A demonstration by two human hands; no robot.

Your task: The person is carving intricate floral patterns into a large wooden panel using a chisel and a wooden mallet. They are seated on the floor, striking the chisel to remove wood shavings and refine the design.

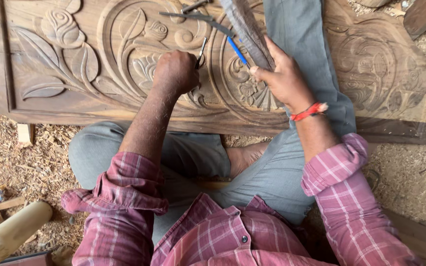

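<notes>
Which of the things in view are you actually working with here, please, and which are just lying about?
In use:
- carved wooden panel
- chisel, in the left hand
- wooden mallet, in the right hand

Lying about:
- metal dividers on the panel
- pale wooden handle
- wood shavings
- wood offcut

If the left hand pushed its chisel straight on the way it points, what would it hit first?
Probably the carved wooden panel: the left hand holds the chisel tip-down against the carving.
</notes>
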